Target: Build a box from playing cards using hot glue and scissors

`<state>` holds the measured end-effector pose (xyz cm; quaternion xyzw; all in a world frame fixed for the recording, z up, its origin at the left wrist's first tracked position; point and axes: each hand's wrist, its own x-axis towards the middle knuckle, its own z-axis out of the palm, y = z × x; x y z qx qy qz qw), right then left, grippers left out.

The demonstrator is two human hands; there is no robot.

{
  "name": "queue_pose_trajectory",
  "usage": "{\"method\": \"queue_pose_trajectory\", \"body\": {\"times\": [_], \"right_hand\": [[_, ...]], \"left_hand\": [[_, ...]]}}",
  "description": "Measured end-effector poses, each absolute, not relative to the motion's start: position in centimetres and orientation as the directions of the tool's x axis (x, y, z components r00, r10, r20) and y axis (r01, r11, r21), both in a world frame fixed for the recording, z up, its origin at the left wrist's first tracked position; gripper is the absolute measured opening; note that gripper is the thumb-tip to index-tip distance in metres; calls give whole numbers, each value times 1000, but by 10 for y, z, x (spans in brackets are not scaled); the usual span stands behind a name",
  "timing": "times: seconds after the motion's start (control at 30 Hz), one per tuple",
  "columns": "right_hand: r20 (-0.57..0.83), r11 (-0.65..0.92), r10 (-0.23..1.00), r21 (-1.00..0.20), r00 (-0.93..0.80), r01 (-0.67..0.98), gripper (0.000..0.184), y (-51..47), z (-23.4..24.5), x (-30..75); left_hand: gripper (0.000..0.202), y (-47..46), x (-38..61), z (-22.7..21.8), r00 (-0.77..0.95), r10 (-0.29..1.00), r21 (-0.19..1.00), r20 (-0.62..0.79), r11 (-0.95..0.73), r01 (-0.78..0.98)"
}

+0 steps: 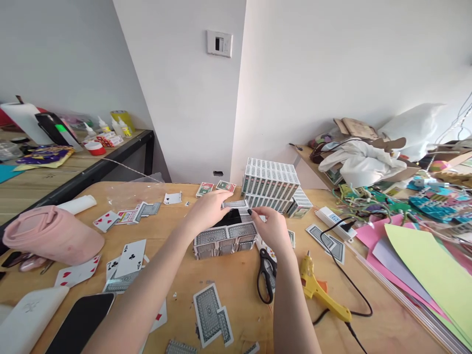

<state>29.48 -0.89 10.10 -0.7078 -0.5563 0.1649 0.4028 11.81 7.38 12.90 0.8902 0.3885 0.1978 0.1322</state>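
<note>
- Locate the open-topped rectangular box of grey-and-white patterned playing cards (pixel 225 238): it sits mid-desk, straight ahead of us, on the pale wooden desk (pixel 239 275).
- Note its long axis: it runs left to right across our view, roughly square to our reach.
- Our left grip (pixel 207 210) lies over the left end and the far edge; our right grip (pixel 272 227) lies at the far right corner. The box is between them.
- By our judgement, handling turns on this crosswise axis: the left hand is nearer the left end, the right hand nearer the right.
- Grip state: both hands have bent fingers and appear to touch the rim. The fingertips are partly hidden, so we cannot tell whether either is closed on the card wall.
- Clearance: the tall block of grey-and-white card boxes (pixel 271 183) stands just beyond the right grip.
</note>
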Motion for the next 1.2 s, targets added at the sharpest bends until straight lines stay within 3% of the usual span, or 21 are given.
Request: {"method": "queue_pose_trajectory", "body": {"times": [0.2,0.57,0.7,0.83,0.97,1.07,1.2], "right_hand": [[168,-101,918,-776,359,622,23,-12,105,300],[162,-76,931,-791,327,607,22,-14,107,299],[161,-84,930,-782,331,617,21,-14,107,299],[172,-75,926,-789,337,610,21,-14,106,300],[180,-74,917,-800,355,596,23,-14,107,300],[189,-90,896,-809,402,580,24,-15,109,300],[234,-58,843,-857,485,512,27,-16,111,304]], "left_hand": [[13,101,158,137,754,655,227,-48,-728,647],[16,107,167,144,772,617,225,-155,-739,636],[22,113,161,138,793,593,246,-136,-756,607],[47,116,147,127,767,625,242,-144,-729,640],[27,111,134,114,732,674,200,-104,-707,679],[27,111,125,111,657,754,172,-11,-646,744],[29,125,105,119,476,860,328,186,-511,795]]}}
